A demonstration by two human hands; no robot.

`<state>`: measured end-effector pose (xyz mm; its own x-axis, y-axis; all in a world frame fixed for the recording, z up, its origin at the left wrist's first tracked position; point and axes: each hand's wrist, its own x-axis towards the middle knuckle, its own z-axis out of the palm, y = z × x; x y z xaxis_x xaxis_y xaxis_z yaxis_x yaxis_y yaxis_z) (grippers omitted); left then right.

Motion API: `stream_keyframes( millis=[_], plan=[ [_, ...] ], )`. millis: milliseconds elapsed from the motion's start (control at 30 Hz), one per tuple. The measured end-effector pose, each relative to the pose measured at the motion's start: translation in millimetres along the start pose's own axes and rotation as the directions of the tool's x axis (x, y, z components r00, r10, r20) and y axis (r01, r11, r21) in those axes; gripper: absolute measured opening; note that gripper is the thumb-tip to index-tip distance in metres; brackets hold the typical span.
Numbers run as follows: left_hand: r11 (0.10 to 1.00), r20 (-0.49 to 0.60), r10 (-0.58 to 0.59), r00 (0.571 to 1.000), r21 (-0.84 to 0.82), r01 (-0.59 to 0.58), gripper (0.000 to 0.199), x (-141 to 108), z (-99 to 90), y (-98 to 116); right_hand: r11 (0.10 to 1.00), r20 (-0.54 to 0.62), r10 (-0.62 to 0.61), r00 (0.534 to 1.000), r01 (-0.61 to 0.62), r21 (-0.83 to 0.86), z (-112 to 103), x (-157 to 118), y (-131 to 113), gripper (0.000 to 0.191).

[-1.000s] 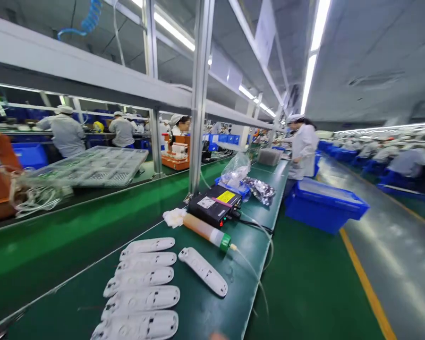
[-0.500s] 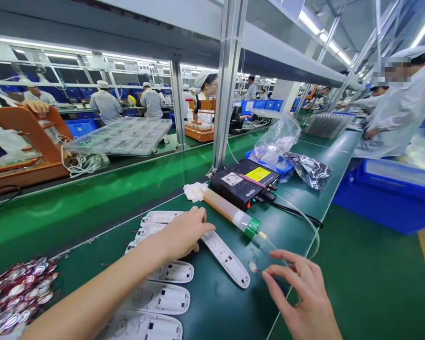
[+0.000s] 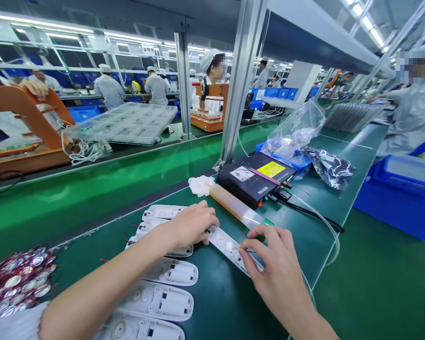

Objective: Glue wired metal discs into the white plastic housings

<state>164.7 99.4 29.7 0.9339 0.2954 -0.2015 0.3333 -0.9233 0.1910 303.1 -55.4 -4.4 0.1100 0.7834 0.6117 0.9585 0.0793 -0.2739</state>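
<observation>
My left hand (image 3: 194, 224) grips the far end of a long white plastic shell (image 3: 219, 240), which lies slanted on the green bench. My right hand (image 3: 278, 259) pinches a small round piezo disc (image 3: 231, 246) by its thin leads, between thumb and forefinger. The disc is over the middle of the shell; whether it touches the plastic I cannot tell. The shell's near end is partly hidden behind my right fingers. Left of it, several similar shells (image 3: 177, 302) lie in a row, partly under my left forearm. A heap of discs with red wires (image 3: 17, 283) sits at lower left.
Beyond my hands lie an amber-filled dispensing syringe (image 3: 230, 203), a black controller box (image 3: 255, 177) and white tissue (image 3: 201, 185). A clear hose (image 3: 335, 241) curves along the right bench edge. A metal post (image 3: 242, 80) rises behind; co-workers stand around.
My right hand has moved left, bringing the disc from beside the shell to over it. My left hand still holds the shell. The camera view has shifted slightly.
</observation>
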Motion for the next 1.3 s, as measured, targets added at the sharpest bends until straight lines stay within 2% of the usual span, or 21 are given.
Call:
stream_keyframes(
  millis=[167, 367, 567, 800, 967, 1167, 1300],
  plan=[
    [0.999, -0.003, -0.027, 1.0, -0.045, 0.027, 0.032, -1, 0.0, -1, 1.0, 0.093, 0.028, 0.995, -0.027, -0.016, 18, 10, 0, 0.012],
    [0.997, -0.031, -0.013, 0.999, -0.082, 0.01, 0.029, -3, 0.9, -2, 0.999, 0.134, 0.03, 0.991, -0.024, -0.049, 27, 12, 2, 0.012],
    [0.996, -0.038, -0.005, 0.999, -0.087, 0.002, 0.026, -2, 2.0, -2, 0.998, 0.172, 0.016, 0.985, -0.006, -0.061, 29, 11, 4, 0.011],
    [0.996, 0.032, -0.046, 0.998, -0.081, 0.048, 0.028, -2, -5.7, 2, 0.998, 0.171, 0.023, 0.985, -0.012, -0.065, 29, 12, 3, 0.011],
    [0.996, 0.023, -0.04, 0.999, -0.077, 0.041, 0.028, -2, -5.8, 2, 0.998, 0.193, 0.032, 0.981, -0.021, -0.057, 25, 13, 4, 0.008],
    [0.997, -0.008, -0.018, 1.0, -0.074, 0.018, 0.027, -2, -0.3, 0, 0.994, 0.205, -0.057, 0.977, 0.076, -0.085, 28, 12, 1, 0.022],
    [0.997, -0.006, -0.028, 1.0, -0.074, 0.027, 0.026, -3, -2.4, 1, 0.988, 0.176, -0.093, 0.98, 0.112, -0.105, 27, 17, 1, 0.025]
  ],
)
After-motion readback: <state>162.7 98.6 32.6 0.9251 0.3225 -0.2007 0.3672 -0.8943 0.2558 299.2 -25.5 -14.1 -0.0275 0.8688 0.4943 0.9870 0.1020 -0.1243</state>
